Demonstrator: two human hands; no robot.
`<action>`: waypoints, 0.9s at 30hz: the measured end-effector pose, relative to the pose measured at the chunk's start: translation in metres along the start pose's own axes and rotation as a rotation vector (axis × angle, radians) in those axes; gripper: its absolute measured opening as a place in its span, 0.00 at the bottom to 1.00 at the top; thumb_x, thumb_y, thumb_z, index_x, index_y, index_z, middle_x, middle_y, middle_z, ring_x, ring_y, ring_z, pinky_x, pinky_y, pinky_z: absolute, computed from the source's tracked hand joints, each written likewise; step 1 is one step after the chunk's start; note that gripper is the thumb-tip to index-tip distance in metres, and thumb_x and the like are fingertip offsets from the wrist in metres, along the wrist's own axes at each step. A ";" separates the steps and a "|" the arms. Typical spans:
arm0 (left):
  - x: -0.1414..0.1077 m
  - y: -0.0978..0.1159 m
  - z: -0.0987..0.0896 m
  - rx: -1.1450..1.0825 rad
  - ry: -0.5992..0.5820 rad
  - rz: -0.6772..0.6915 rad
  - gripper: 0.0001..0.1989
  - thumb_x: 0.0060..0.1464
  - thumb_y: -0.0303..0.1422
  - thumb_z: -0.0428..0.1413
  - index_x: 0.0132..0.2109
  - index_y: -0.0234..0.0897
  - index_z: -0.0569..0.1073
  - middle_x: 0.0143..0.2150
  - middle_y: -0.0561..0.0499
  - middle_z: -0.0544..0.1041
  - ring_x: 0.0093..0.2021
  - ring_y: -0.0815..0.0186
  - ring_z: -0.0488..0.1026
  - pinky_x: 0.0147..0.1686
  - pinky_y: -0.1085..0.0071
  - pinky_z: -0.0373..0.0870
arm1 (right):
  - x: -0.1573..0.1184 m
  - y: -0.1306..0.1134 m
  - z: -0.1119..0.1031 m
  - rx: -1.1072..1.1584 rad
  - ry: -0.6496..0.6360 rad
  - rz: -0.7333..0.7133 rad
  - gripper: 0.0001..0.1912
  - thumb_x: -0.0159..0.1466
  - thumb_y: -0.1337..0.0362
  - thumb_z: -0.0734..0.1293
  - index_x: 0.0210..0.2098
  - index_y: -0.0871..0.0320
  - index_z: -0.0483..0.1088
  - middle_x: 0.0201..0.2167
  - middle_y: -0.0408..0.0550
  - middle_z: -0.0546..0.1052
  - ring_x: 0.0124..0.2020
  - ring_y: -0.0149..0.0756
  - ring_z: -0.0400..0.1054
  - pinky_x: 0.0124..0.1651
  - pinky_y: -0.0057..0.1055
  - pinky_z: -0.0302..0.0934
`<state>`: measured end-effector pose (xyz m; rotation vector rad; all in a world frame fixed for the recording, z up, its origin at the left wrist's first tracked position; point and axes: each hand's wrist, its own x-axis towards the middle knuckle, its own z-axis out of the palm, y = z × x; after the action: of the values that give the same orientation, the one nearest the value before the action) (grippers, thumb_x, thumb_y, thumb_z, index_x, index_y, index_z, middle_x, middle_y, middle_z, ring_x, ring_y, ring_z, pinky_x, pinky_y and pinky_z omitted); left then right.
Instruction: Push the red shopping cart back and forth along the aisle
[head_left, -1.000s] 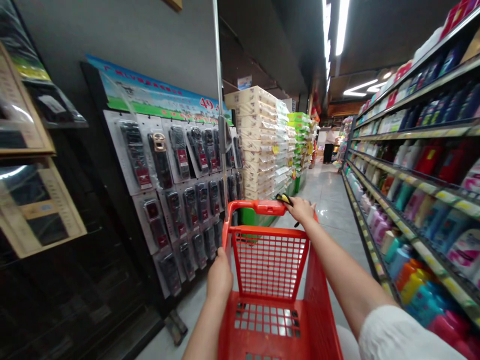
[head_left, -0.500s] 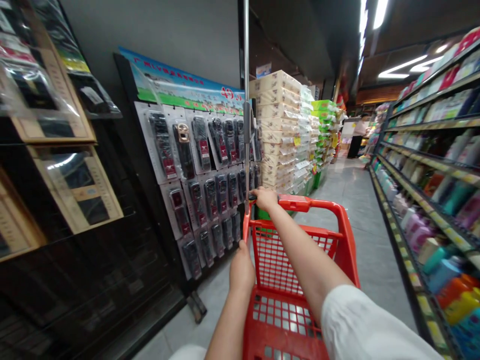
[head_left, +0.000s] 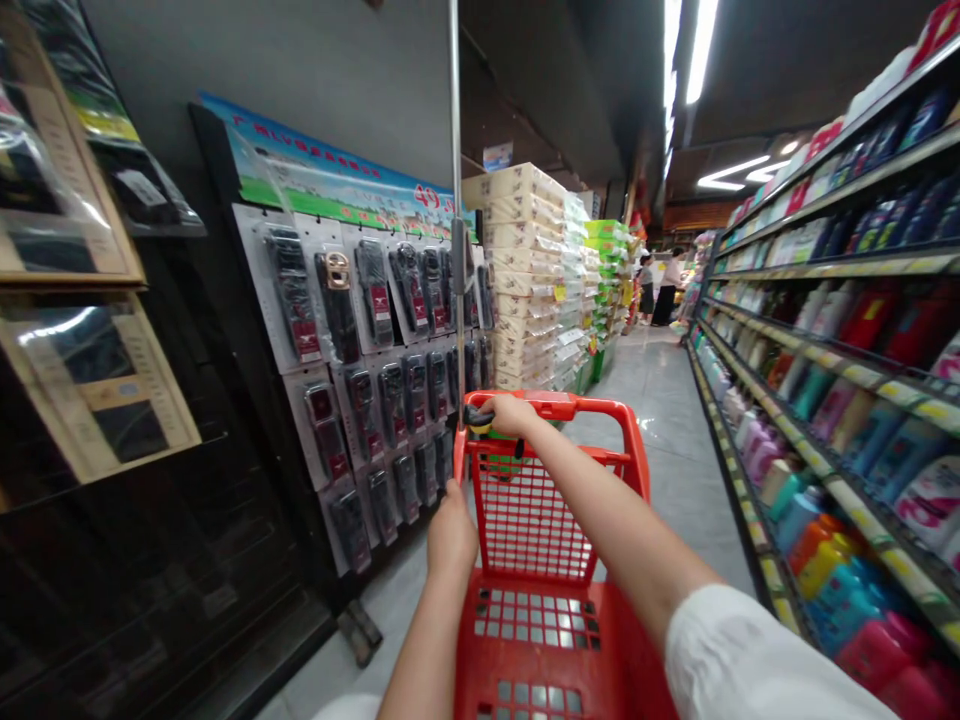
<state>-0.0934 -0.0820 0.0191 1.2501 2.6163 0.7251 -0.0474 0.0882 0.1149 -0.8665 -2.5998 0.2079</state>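
A red plastic shopping cart (head_left: 536, 640) with a grid back and base stands before me. My left hand (head_left: 452, 530) is wrapped round the red frame at its left side. At the cart's far left corner, my right hand (head_left: 510, 415) is closed on a small black and yellow object (head_left: 477, 418) beside a tall metal pole (head_left: 456, 130). The right arm crosses over the basket. Part of what the right fingers hold is hidden.
To the left hangs a rack of packaged belts (head_left: 375, 300) near boxed goods (head_left: 101, 390). Stacked tissue packs (head_left: 525, 290) stand ahead. Shelves of bottles (head_left: 847, 400) line the right. People (head_left: 667, 290) are far down the aisle.
The cart, both hands and the rack have shifted left in view, and more of the right shelves shows. The black and yellow object by my right hand is more visible.
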 end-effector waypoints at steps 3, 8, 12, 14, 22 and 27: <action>0.002 0.000 -0.003 -0.002 -0.008 -0.006 0.19 0.66 0.30 0.36 0.59 0.30 0.59 0.47 0.34 0.78 0.46 0.56 0.77 0.39 0.68 0.67 | 0.002 0.007 -0.021 -0.257 0.150 0.013 0.18 0.66 0.63 0.61 0.52 0.44 0.73 0.55 0.48 0.73 0.53 0.47 0.65 0.52 0.45 0.61; 0.007 0.001 -0.005 0.047 -0.021 0.012 0.15 0.63 0.28 0.40 0.55 0.32 0.61 0.44 0.37 0.79 0.44 0.57 0.78 0.37 0.69 0.67 | 0.001 0.030 -0.016 -0.410 0.016 -0.109 0.20 0.69 0.64 0.57 0.55 0.39 0.70 0.64 0.45 0.63 0.57 0.50 0.58 0.53 0.52 0.57; 0.011 0.002 -0.009 0.074 -0.030 0.009 0.12 0.64 0.28 0.40 0.52 0.33 0.62 0.44 0.35 0.79 0.44 0.56 0.78 0.36 0.68 0.66 | -0.005 0.054 -0.019 -0.394 -0.009 -0.189 0.19 0.68 0.63 0.58 0.52 0.40 0.73 0.64 0.41 0.63 0.57 0.46 0.59 0.54 0.45 0.59; 0.011 0.002 -0.011 0.099 -0.032 0.030 0.12 0.63 0.27 0.40 0.52 0.32 0.61 0.43 0.35 0.79 0.43 0.55 0.78 0.35 0.68 0.65 | -0.013 0.069 -0.026 -0.361 -0.029 -0.265 0.18 0.68 0.63 0.59 0.52 0.39 0.73 0.65 0.36 0.62 0.59 0.44 0.58 0.58 0.42 0.57; 0.013 0.002 -0.014 0.101 -0.010 0.050 0.11 0.63 0.27 0.41 0.50 0.32 0.62 0.41 0.36 0.80 0.40 0.55 0.79 0.33 0.68 0.64 | -0.065 0.146 -0.048 -0.320 -0.048 -0.311 0.23 0.68 0.69 0.59 0.57 0.41 0.68 0.69 0.36 0.55 0.68 0.38 0.50 0.68 0.42 0.43; 0.013 0.003 -0.016 0.120 -0.013 0.028 0.11 0.64 0.28 0.40 0.50 0.33 0.61 0.42 0.36 0.80 0.41 0.55 0.79 0.32 0.68 0.64 | -0.085 0.172 -0.063 -0.360 -0.092 -0.181 0.23 0.63 0.72 0.63 0.54 0.42 0.72 0.68 0.36 0.58 0.67 0.40 0.51 0.67 0.42 0.48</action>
<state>-0.1045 -0.0760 0.0353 1.3201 2.6723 0.5702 0.1344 0.1752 0.1014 -0.7409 -2.8316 -0.2857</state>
